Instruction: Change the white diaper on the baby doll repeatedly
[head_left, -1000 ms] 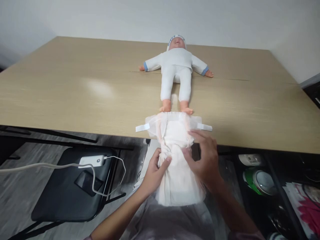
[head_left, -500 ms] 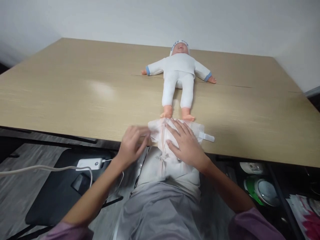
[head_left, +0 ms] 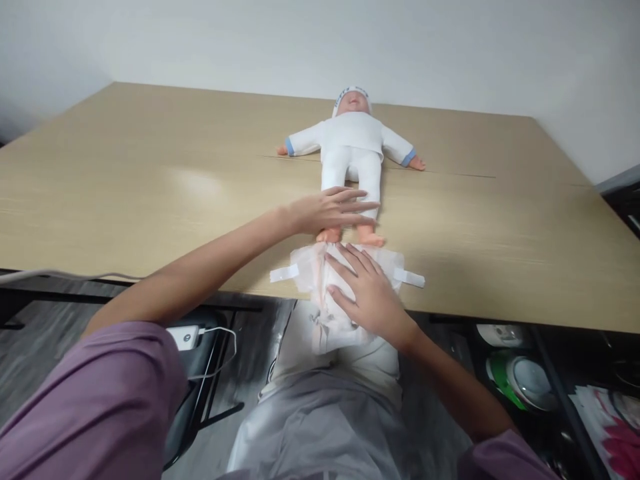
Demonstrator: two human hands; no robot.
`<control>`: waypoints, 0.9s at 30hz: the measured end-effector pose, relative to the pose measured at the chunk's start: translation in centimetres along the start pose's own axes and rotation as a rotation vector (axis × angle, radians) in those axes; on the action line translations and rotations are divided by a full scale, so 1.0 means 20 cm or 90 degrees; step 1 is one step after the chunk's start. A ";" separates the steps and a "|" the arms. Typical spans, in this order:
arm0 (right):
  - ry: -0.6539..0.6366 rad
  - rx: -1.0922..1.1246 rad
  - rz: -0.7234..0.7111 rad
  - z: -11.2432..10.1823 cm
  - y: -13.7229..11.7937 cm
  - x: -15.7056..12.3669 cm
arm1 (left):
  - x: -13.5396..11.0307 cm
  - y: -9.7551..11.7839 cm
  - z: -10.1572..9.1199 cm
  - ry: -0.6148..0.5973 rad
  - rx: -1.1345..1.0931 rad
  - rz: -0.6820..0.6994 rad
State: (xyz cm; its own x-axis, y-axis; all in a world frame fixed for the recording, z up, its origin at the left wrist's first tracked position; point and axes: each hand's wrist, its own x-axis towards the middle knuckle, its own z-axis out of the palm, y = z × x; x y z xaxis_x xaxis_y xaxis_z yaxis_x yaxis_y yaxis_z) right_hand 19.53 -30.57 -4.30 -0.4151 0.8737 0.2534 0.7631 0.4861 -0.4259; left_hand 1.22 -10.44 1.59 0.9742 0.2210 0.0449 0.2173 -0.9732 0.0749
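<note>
A white diaper (head_left: 320,273) is spread at the table's front edge, its lower part hanging over toward my lap. Both of its side tabs stick outward, one to the left and one to the right. My right hand (head_left: 367,290) lies flat on the diaper with fingers spread. Stretched across the lower legs of a baby doll (head_left: 353,137), my left hand (head_left: 335,210) is open with nothing in it; whether it touches the legs I cannot tell. The doll lies on its back in white clothes with blue cuffs and a printed headband, feet toward me, just beyond the diaper.
The wooden table (head_left: 200,220) reaches back to a pale wall. Below on the left, a white power bank (head_left: 184,337) with a cable rests on a black chair (head_left: 197,427). Under the table at right, a dark shelf holds a green-and-white round item (head_left: 523,380).
My left hand has moved from the diaper's left side up and right over the doll's legs. The left tab now sticks out. My right hand stays on the diaper.
</note>
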 end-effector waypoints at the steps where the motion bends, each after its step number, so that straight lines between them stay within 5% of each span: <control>1: -0.004 0.002 -0.003 0.00 0.00 0.00 | 0.01 -0.01 0.01 0.018 -0.017 0.010; 5: -0.022 0.011 -0.017 -0.02 0.02 0.00 | 0.07 -0.06 0.06 0.122 -0.090 0.038; 8: -0.051 0.011 -0.022 -0.03 0.04 0.01 | 0.10 -0.07 0.05 0.120 -0.079 0.049; 15: -0.151 -0.005 -0.018 -0.06 0.15 0.13 | 0.16 -0.13 -0.25 0.301 -0.241 0.024; 23: -0.129 -0.032 -0.047 -0.01 0.45 0.59 | 0.20 -0.26 -0.48 0.433 -0.362 -0.078; 27: -0.095 -0.029 -0.090 0.01 0.64 0.89 | 0.19 -0.29 -0.51 0.504 -0.381 -0.008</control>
State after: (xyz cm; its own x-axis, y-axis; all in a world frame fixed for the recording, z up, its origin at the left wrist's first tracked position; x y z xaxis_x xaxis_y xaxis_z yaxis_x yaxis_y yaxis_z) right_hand 21.78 -8.74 -5.42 -0.5864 0.7908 0.1754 0.7115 0.6063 -0.3552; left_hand 2.97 -3.38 11.42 0.6038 0.4215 0.6766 -0.0521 -0.8261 0.5611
